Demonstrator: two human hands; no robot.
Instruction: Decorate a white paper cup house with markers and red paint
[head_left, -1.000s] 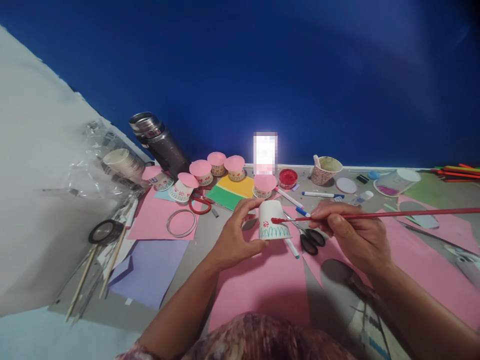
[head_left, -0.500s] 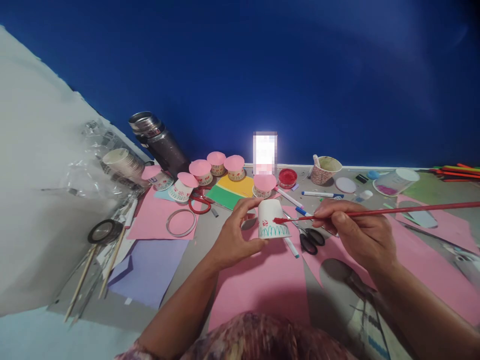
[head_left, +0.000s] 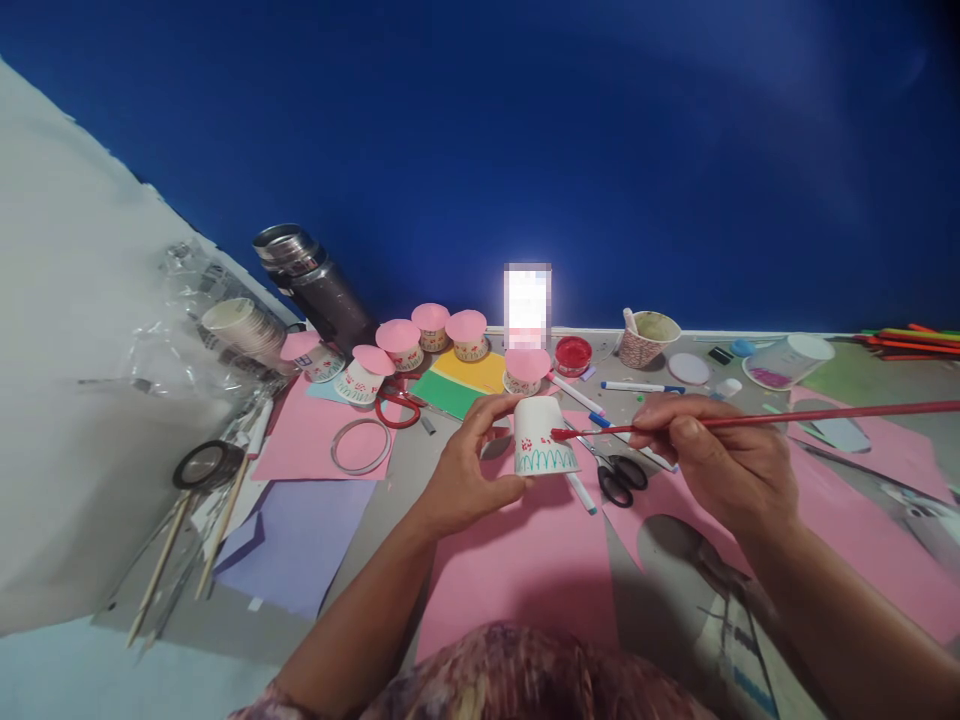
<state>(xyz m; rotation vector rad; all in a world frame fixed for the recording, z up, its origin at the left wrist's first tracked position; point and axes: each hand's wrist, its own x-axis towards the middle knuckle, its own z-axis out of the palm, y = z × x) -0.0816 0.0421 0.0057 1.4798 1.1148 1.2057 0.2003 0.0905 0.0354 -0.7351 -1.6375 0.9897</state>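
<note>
A white paper cup (head_left: 537, 425), upside down, is held between the thumb and fingers of my left hand (head_left: 478, 465). Green looped strokes run along its lower edge, with clusters of red dots above them. My right hand (head_left: 720, 455) pinches a long red paintbrush (head_left: 810, 413), whose red-loaded tip is at the right part of the cup's side. Below the cup lies a pink paper sheet (head_left: 525, 570). Black-handled scissors (head_left: 621, 478) and a green-capped marker (head_left: 581, 494) rest just to the cup's right.
Several decorated cups with pink paper discs on top, such as one (head_left: 527, 370), stand at the back. Red paint (head_left: 573, 355) sits in a small pot near a patterned paper cup (head_left: 649, 340). A dark flask (head_left: 319, 285), red-handled scissors (head_left: 397, 408) and a tape roll (head_left: 206, 465) are leftward.
The brush tip has shifted slightly up on the cup's side, and the red marks there look more numerous. My left hand keeps the cup in nearly the same place.
</note>
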